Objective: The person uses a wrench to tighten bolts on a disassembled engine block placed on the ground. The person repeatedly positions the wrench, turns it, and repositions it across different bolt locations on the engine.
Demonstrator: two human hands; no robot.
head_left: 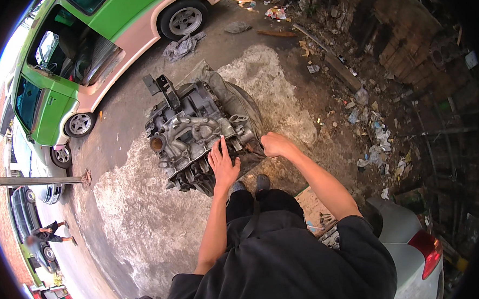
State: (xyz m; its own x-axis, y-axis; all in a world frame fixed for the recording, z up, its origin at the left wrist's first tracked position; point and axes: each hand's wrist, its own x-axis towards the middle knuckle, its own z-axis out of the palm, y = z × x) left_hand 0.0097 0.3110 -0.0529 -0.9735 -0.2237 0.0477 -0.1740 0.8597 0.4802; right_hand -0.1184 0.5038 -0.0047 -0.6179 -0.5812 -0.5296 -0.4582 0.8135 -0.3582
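Observation:
A greasy metal engine [202,111] rests on the ground in front of my feet, with a dark grey sheet [242,98] under and beside it. Its curved manifold pipes [189,128] face up, and a round pipe mouth [157,143] has a rusty brown inside. My left hand [225,165] lies at the engine's near edge, fingers stretched out and touching the metal. Just off the engine's near right corner, my right hand [278,145] is closed in a fist. Whatever it grips is hidden by the fingers.
A green and pink van [136,30] stands at the far left. Litter and rubble [377,147] line the right side. A silver car [401,244] is close at my right, beside several tools [325,219]. A pole [35,180] and a person [51,231] are at left.

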